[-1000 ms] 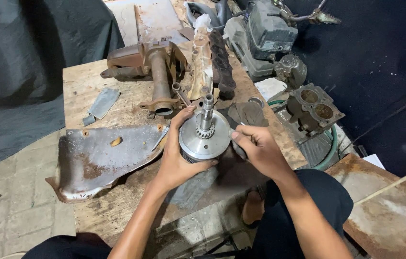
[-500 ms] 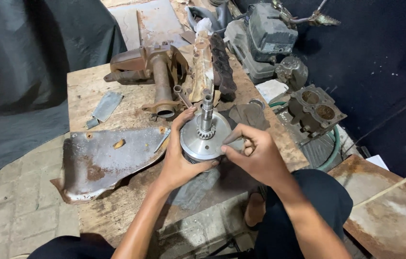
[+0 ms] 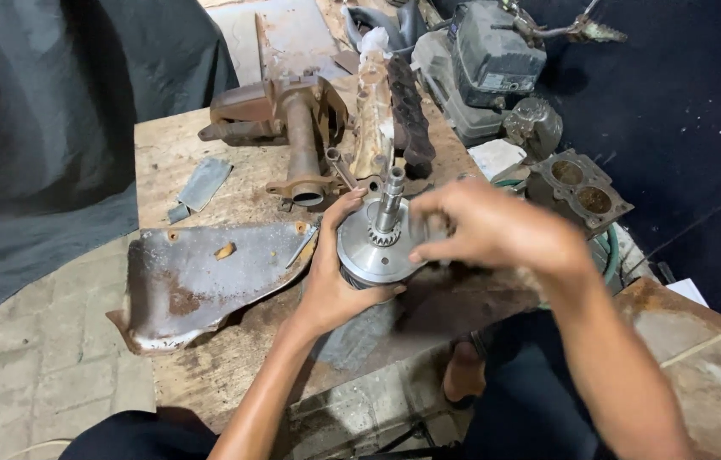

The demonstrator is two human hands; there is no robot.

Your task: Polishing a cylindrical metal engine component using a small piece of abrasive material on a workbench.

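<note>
My left hand (image 3: 336, 285) cups the round metal hub (image 3: 375, 249) from below, grip wrapped firm. My right hand (image 3: 496, 230) pinches its rim; I should keep the splined shaft (image 3: 390, 200) upright between both grips.

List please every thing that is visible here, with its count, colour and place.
disc with shaft: 1, silver, bench centre, in the left hand
bent plate: 1, grey with rust, bench left
rusty casting: 1, brown, bench rear
wrench: 1, grey, beside the casting
metal scrap: 1, grey, bench left rear
engine: 1, grey, upper right
cylinder block: 1, grey, right, two bores
bench: 1, worn brown wood
sheet: 1, dark grey, left
left hand: grip around the disc's rim
right hand: blurred, fingertips at the disc's right edge
</note>
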